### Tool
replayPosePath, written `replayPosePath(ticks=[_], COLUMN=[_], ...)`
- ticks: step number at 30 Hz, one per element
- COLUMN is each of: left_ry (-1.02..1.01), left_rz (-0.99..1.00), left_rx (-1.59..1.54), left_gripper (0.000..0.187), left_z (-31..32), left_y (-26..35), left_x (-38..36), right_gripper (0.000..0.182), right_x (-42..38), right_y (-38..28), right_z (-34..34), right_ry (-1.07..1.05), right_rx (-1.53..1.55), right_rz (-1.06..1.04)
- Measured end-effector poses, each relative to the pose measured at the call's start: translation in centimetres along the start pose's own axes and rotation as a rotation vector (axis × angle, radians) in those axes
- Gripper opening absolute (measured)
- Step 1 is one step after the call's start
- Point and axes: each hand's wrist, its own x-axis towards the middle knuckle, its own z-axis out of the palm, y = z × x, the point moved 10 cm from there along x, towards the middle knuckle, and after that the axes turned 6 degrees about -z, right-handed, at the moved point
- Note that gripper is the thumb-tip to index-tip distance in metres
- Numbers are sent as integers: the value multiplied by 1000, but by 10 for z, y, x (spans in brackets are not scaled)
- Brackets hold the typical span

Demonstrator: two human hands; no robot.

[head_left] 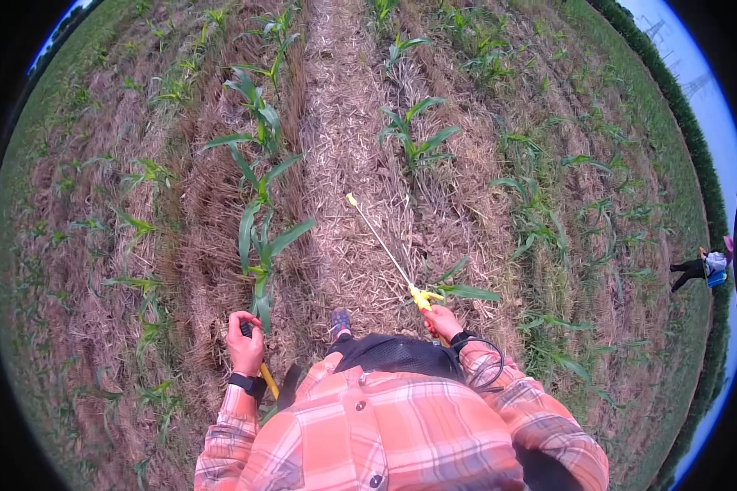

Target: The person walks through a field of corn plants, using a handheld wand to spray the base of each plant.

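Note:
My right hand (444, 324) is wrapped round the yellow-and-red handle of a spray wand (382, 243). Its thin lance slants forward and left over the straw, ending in a yellow nozzle (351, 200). A black hose (499, 366) curves beside my right wrist. On the other side, my left hand (246, 347) closes round the black grip of a yellow pump lever (269, 381), whose lower end passes behind my plaid shirt. Just ahead of that hand stands a young corn plant (259, 245). Any spray from the nozzle cannot be made out.
Rows of young corn (418, 135) run forward on both sides of a straw-covered strip (341, 106). My shoe (340, 321) is on this strip. Far to the right, another person (704, 266) stands in the field, near a line of trees (700, 155).

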Motion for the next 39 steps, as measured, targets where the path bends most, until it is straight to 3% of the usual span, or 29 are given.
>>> replayPosePath(ticks=[2,7,10,14,16,18,20,23,28,39], left_ry=[1,-40,-18,41,48,47,25,-12,-31,-41], left_rz=[31,-142,-85,-93,-76,78,82,95,-19,-33], left_rx=[4,-73,-6,-39,-23,35,27,29,-18,67], left_gripper=[21,17,17,17,17,16,16,17,18,13], left_z=[1,9,15,21,31,47,67,95,130,155], left_y=[3,3,14,32,48,71,87,103,128,146], left_x=[10,39,60,92,113,137,156,180,207,258], right_gripper=[24,24,25,27,28,26,23,21,20,26], right_x=[6,15,45,92,128,136,151,156,167,192], right_y=[-21,-58,-62,-77,-79,-107,-102,-128,-146,-170], right_z=[21,61,73,60,47,28,3,-36,-102,-207], right_ry=[-87,-347,-489,-484,-432,-406,-317,-220,-57,303], right_rx=[-67,-155,-169,-253,-266,-176,-77,1,330,541], right_rz=[-54,-89,-243,-291,-382,-332,-122,-135,-81,-88])
